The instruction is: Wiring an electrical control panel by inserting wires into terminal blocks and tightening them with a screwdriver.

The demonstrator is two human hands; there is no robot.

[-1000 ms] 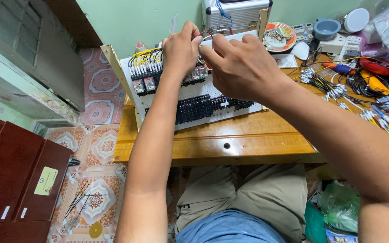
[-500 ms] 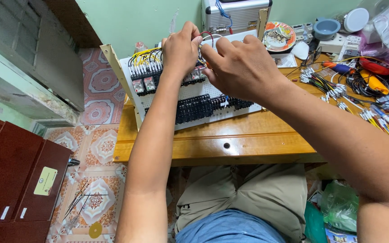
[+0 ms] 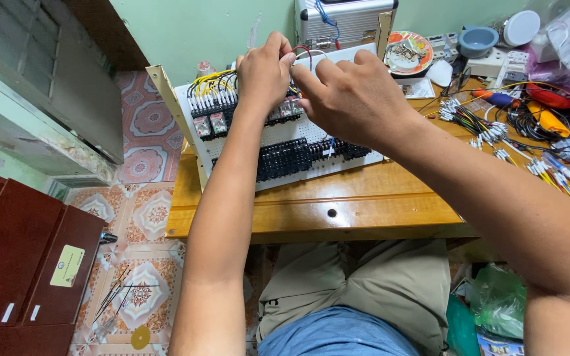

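A white perforated panel (image 3: 285, 142) leans on the wooden table (image 3: 357, 198), carrying a row of relays (image 3: 209, 118) with yellow and black wires and a lower row of black terminal blocks (image 3: 298, 158). My left hand (image 3: 265, 69) and my right hand (image 3: 351, 92) meet at the panel's upper middle. Their fingertips pinch a thin red and white wire (image 3: 305, 51) above the relay row. What the fingers touch underneath is hidden by the hands.
Right of the panel lie bundles of cut wires (image 3: 489, 128), red and orange tools (image 3: 542, 105), a plate of small parts (image 3: 409, 53) and a grey bowl (image 3: 477, 39). A silver case (image 3: 344, 20) stands behind. A dark red cabinet (image 3: 21, 264) is at lower left.
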